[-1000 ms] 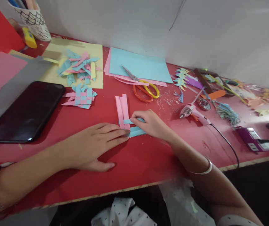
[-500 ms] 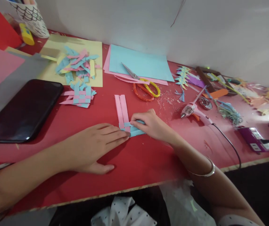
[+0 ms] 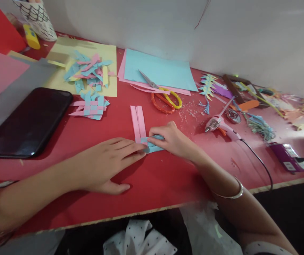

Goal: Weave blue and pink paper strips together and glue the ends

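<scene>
Two pink paper strips (image 3: 138, 122) stand away from me on the red table, crossed at their near end by blue paper strips (image 3: 155, 148) that run to the right. My left hand (image 3: 111, 161) lies flat over the crossing, fingertips pressing on it and thumb spread apart. Between the thumb and curled fingers of my right hand (image 3: 167, 141), a blue strip is pinched just right of the crossing. Part of the weave is hidden under my fingers. Left of it lies a finished-looking pink and blue woven piece (image 3: 93, 106).
Scissors (image 3: 165, 97) rest against the blue paper sheets (image 3: 159, 69). Cut strips (image 3: 90, 69) are heaped on yellow paper (image 3: 109, 42). A black phone (image 3: 29, 122) lies left. To the right are a glue gun (image 3: 221, 127) with its cable and a purple power socket (image 3: 287, 157).
At the crossing, the blue strip in my right hand now lies over the near ends of the pink strips, where a checkered patch showed before. Both hands stay nearly in place.
</scene>
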`<state>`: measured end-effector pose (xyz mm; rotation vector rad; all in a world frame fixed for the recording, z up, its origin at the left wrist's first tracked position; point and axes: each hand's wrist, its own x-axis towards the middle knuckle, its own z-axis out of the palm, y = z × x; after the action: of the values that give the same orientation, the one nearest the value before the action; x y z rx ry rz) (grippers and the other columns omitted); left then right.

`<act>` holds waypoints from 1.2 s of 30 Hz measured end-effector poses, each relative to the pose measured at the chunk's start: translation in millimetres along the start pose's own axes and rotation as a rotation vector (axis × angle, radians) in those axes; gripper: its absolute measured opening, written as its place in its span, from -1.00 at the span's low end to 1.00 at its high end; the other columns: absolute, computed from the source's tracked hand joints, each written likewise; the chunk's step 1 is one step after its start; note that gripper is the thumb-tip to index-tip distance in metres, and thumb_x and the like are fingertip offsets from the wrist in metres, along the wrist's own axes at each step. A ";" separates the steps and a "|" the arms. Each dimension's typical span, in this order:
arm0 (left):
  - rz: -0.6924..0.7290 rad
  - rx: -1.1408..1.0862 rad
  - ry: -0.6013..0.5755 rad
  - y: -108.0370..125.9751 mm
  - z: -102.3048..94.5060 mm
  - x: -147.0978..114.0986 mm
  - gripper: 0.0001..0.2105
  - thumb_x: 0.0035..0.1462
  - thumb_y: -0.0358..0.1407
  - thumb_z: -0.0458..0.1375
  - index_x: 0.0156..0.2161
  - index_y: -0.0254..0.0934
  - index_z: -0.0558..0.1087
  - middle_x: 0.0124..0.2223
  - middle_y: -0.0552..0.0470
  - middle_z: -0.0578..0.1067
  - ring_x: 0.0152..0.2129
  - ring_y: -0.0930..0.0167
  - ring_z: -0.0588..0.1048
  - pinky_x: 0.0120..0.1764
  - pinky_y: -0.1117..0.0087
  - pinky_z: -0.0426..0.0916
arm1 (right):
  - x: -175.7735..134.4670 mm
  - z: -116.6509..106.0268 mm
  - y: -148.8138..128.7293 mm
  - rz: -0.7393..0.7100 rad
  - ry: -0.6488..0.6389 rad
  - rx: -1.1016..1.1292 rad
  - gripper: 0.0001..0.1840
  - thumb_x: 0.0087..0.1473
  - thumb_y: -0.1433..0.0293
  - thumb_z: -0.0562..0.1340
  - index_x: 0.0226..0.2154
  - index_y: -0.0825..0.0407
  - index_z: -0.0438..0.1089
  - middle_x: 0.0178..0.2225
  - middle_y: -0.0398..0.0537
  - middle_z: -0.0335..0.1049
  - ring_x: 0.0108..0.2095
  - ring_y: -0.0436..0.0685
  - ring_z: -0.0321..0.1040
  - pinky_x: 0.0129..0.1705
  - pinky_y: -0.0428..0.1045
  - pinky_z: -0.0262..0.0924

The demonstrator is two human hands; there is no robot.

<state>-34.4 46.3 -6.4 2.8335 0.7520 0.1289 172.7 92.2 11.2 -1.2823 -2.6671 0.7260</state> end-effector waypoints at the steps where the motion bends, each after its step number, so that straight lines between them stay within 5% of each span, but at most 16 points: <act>1: -0.002 0.008 0.010 0.0 0.5 -0.2 -0.45 -0.02 -0.10 0.04 0.07 -0.35 0.24 0.10 -0.18 0.29 -0.01 0.22 0.28 0.05 0.23 0.15 | 0.0 0.2 0.1 -0.004 -0.001 0.001 -0.73 0.07 0.36 0.08 -0.60 0.10 0.20 -0.66 -0.30 0.07 -0.61 -0.13 -0.09 -0.39 -0.10 -0.23; 7: 0.020 0.032 0.049 -1.3 3.8 -0.4 -0.43 -0.04 -0.07 0.05 0.06 -0.38 0.25 0.09 -0.25 0.28 0.05 0.18 0.21 0.11 0.15 0.05 | 0.3 2.0 0.4 0.002 -0.004 -0.032 -0.75 0.07 0.35 0.09 -0.58 0.11 0.21 -0.65 -0.30 0.10 -0.60 -0.13 -0.07 -0.37 -0.10 -0.22; 23: 0.003 0.014 0.014 -0.9 2.8 -0.3 -0.43 -0.03 -0.07 0.05 0.07 -0.33 0.23 0.12 -0.19 0.25 0.03 0.18 0.23 0.05 0.18 0.16 | -15.9 -16.8 17.6 0.141 0.030 -0.276 -0.87 0.02 0.38 0.15 -0.50 0.07 0.31 -0.58 -0.23 0.29 -0.60 -0.10 0.05 -0.18 -0.03 -0.15; 36: -0.022 -0.009 0.006 -2.4 2.1 0.2 -0.47 -0.04 -0.13 0.07 0.07 -0.28 0.23 0.12 -0.14 0.26 0.02 0.22 0.25 0.04 0.22 0.17 | -26.3 -22.2 11.4 0.246 0.050 -0.414 -0.82 0.04 0.43 0.05 -0.50 0.05 0.33 -0.66 -0.21 0.20 -0.63 -0.08 -0.02 -0.37 -0.06 -0.16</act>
<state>-35.1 48.1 -8.9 2.8169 0.7817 0.1373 204.1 86.7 28.7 -1.7174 -2.7388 0.1533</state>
